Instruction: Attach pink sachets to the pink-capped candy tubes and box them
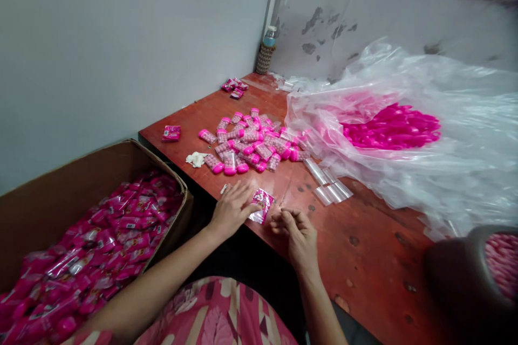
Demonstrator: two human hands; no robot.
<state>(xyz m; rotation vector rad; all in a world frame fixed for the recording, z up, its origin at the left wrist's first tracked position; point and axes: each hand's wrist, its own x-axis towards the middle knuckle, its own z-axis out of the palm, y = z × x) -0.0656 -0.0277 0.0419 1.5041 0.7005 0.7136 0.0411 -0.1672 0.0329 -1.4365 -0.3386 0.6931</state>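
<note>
My left hand (233, 206) lies on the red-brown table (364, 248) near its front edge, fingers stretched flat, fingertips pressing on a small clear packet with pink contents (261, 205). My right hand (297, 232) rests just right of the packet, its fingers curled in a pinch close to the packet's edge; what they hold, if anything, is too small to see. Beyond the hands lies a heap of small pink-capped containers (251, 143). A few empty clear sleeves (329, 186) lie to the right of the hands.
A cardboard box (60, 188) full of pink packets stands at the left, below the table. A big clear plastic bag (424, 135) with pink pieces covers the right. A dark tub (461, 275) of pink items sits near right. A bottle (267, 48) stands in the corner.
</note>
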